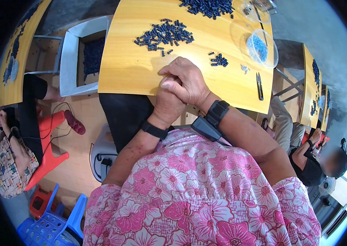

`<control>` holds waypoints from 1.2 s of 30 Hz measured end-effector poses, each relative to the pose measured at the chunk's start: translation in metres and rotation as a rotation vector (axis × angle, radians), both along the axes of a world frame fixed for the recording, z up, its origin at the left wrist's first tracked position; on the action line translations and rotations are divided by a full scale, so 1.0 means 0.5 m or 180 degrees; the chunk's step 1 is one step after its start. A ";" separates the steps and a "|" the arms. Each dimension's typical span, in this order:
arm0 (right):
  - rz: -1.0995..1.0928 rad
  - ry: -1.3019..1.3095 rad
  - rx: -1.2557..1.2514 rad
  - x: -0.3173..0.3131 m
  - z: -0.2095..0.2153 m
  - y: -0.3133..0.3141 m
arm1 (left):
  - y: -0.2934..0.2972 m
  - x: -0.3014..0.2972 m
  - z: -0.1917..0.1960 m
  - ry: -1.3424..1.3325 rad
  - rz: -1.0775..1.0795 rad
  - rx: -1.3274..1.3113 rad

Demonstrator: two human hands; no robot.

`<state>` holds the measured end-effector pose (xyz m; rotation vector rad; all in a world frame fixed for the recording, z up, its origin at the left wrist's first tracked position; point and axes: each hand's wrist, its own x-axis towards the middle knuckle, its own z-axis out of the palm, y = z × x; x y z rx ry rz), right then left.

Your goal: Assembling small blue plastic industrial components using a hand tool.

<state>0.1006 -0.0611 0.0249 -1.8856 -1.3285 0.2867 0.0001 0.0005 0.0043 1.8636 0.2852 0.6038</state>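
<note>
One left hand (pixel 168 105), one right hand (pixel 190 80) clasped over it; small black plastic cylinders (pixel 165 35), presumably light, stiff, best pinched mid-length.

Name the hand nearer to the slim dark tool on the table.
Right. The right hand is to the left of the slim dark tool; the left hand is farther left, touching the right.

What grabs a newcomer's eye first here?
The pink flowered shirt filling the bottom centre, with the left hand and right hand clasped together above it at the near edge of the yellow table. Then the pile of small dark parts just beyond the hands, and the bright blue bits in a clear tub at the table's right side.
</note>
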 end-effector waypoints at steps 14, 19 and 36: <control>-0.0752 0.3393 0.0484 0.009 0.050 -0.119 | 0.009 -0.025 0.031 -0.0084 -0.0144 0.0551; -0.0593 0.3020 0.0219 -0.036 0.063 -0.182 | -0.026 -0.054 0.067 0.0500 -0.0279 -0.0849; -0.0483 0.2244 0.0826 -0.101 0.049 -0.310 | -0.125 -0.075 0.077 0.0905 -0.1038 -0.2564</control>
